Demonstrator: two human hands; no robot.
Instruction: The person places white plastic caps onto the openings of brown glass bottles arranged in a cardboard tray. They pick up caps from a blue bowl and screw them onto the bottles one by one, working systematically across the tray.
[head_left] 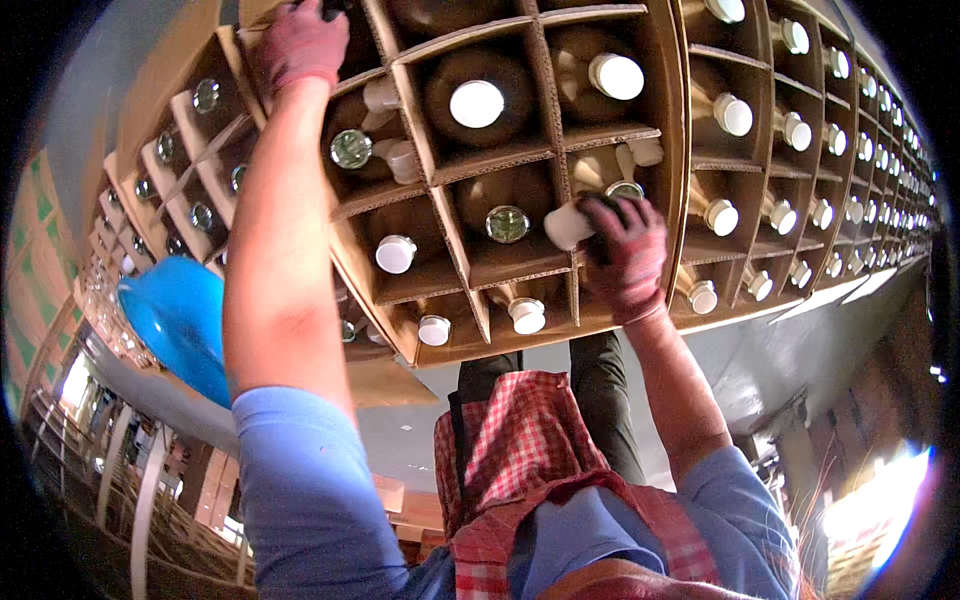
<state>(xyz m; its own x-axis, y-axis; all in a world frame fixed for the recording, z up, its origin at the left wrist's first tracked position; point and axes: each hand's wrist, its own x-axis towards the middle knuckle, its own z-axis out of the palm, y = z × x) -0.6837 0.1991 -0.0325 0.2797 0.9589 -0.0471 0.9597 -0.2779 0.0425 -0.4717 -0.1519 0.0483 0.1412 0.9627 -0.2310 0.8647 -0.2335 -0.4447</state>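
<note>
A brown cardboard box (pixel 450 160) with a grid of dividers stands in front of me, its cells holding brown bottles with white caps. My right hand (pixel 622 250), in a red and black glove, grips a white-capped bottle (pixel 568 226) in a cell at the box's near right. My left hand (pixel 300 45), also gloved, reaches to the far left edge of the box and rests on the cardboard rim; what its fingers hold is hidden. Some bottles show metal lids (pixel 507 223) instead of white caps.
More divided boxes of capped bottles (pixel 800 130) run off to the right, and others (pixel 190 170) to the left. A blue plastic bowl-shaped object (pixel 180 320) sits at the left below the boxes. I wear a red checked apron (pixel 520 450).
</note>
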